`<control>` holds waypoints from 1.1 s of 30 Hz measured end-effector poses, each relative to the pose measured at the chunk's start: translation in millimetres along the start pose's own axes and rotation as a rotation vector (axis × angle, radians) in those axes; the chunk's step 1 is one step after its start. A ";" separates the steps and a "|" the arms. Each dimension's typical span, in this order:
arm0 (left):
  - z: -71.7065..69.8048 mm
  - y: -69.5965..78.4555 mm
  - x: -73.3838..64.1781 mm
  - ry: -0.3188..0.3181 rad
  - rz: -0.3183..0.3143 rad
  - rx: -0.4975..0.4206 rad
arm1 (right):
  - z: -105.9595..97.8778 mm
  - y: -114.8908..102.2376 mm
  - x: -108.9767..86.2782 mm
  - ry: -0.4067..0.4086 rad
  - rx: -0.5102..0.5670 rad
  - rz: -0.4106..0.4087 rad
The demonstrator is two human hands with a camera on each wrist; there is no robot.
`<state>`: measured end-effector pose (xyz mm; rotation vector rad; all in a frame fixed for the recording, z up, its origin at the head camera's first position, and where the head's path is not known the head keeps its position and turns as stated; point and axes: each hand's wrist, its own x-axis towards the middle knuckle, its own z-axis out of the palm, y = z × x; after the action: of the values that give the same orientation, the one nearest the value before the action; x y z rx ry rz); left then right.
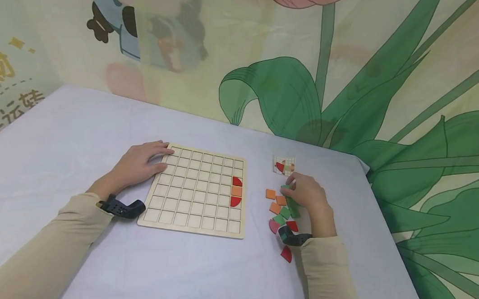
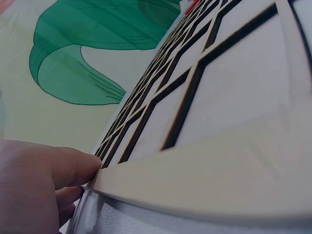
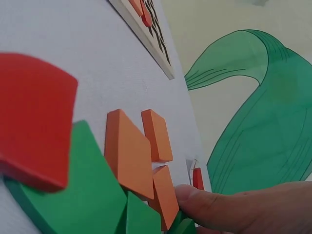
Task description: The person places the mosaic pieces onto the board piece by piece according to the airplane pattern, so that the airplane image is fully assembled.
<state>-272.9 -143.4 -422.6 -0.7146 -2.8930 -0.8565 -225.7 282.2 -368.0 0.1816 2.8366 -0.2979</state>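
Observation:
A light wooden grid board (image 1: 188, 195) lies on the white table. In its right column sit two red quarter-round pieces, one of them the upper piece (image 1: 236, 182), with an orange square (image 1: 236, 191) between them. My left hand (image 1: 143, 161) rests at the board's upper left edge, fingertips on the rim, as the left wrist view shows too. Right of the board, my right hand (image 1: 305, 191) pinches a green piece (image 1: 285, 188) between thumb and fingers. Beneath that hand lies a long green strip (image 1: 292, 208), partly covered by it.
Loose orange squares (image 3: 129, 156), green pieces (image 1: 285, 212) and red pieces (image 1: 286, 254) lie scattered between board and right hand. Behind them a small picture card (image 1: 284, 165) shows a coloured grid pattern. A printed cloth wall (image 1: 165, 82) rises behind the table.

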 end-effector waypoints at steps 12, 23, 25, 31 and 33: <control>-0.6 1.8 -0.4 0.005 0.008 0.022 | 3.2 -16.5 -1.3 0.011 0.042 -0.141; -1.5 1.0 0.7 0.004 0.015 0.001 | 13.7 -31.6 0.1 -0.044 0.123 -0.185; -1.7 1.2 0.6 0.003 0.011 0.001 | 15.3 -33.9 0.3 -0.035 0.119 -0.205; -0.8 2.3 0.0 0.001 0.003 0.002 | 19.3 -46.8 -2.7 0.054 0.131 -0.256; -0.5 2.5 -0.1 0.003 0.004 0.001 | 20.5 -55.3 -4.5 0.128 0.146 -0.286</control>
<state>-271.7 -141.9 -420.9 -0.7176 -2.8880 -0.8548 -224.3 223.6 -375.7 -0.1853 2.9661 -0.5731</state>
